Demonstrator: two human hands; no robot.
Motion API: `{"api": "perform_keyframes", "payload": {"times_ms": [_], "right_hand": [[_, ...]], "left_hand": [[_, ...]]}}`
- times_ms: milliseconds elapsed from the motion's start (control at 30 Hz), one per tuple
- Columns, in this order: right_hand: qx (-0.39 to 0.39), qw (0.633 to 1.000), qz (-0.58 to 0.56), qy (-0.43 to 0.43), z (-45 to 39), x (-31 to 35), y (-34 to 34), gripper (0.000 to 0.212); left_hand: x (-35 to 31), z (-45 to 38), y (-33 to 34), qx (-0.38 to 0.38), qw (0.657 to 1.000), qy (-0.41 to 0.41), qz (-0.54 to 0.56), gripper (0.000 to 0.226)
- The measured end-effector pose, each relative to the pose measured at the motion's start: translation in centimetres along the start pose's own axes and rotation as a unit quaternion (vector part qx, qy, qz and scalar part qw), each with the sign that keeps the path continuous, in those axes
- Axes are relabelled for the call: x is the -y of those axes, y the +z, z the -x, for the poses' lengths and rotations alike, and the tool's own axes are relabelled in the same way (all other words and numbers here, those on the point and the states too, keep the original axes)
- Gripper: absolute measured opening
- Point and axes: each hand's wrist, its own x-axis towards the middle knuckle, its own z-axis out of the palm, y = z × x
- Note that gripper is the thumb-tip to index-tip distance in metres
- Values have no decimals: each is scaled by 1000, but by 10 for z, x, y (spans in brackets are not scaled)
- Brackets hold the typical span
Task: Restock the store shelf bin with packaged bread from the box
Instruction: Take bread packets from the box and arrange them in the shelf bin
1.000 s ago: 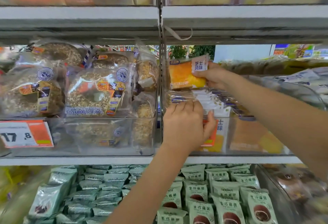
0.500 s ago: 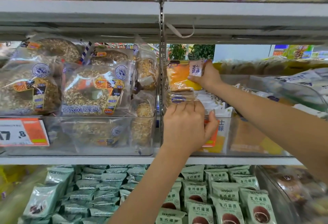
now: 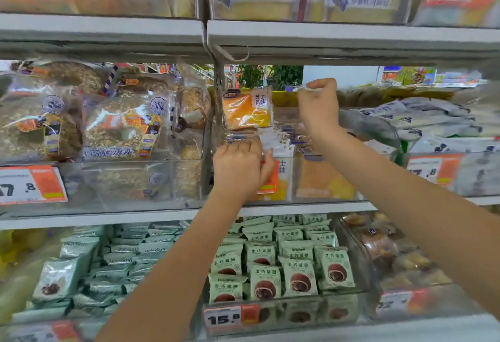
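An orange packaged bread (image 3: 247,110) stands upright at the back left of the clear shelf bin (image 3: 324,179), on the middle shelf. More flat packets (image 3: 276,138) lie stacked in the bin below it. My left hand (image 3: 240,168) grips the bin's front rim, fingers over the top and thumb on the front wall by an orange price tag. My right hand (image 3: 318,109) hovers right of the orange packet, apart from it, with its fingers curled shut. A thin pale strip shows at its fingertips; I cannot tell what it is. The box is out of view.
Round seeded loaves (image 3: 121,128) fill the bin on the left. Grey-white packets (image 3: 438,119) fill the bin on the right. The shelf below holds green cake packets (image 3: 284,268). A metal shelf edge (image 3: 297,35) runs close above the hands.
My right hand has let go of the orange packet and moved right and slightly up. The packet now stands in the bin. My left hand stays on the rim.
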Motion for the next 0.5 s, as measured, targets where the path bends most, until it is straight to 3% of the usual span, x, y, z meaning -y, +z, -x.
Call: {"api": "perform_keyframes", "payload": {"times_ms": [67, 167, 233, 367, 500], "right_hand": [[-29, 998, -55, -28, 32, 4, -29, 17], [1, 996, -66, -55, 80, -11, -65, 16], [17, 997, -59, -56, 110, -32, -83, 18], [22, 999, -27, -19, 181, -85, -104, 20], [77, 996, 26, 32, 259, -142, -119, 19]], "left_hand": [[1, 2, -1, 17, 999, 23, -34, 50], [3, 26, 0, -7, 994, 69, -85, 40], [0, 60, -4, -12, 992, 95, -83, 47], [-22, 149, -20, 6, 993, 109, -45, 50], [-44, 241, -29, 67, 992, 108, -3, 48]]}}
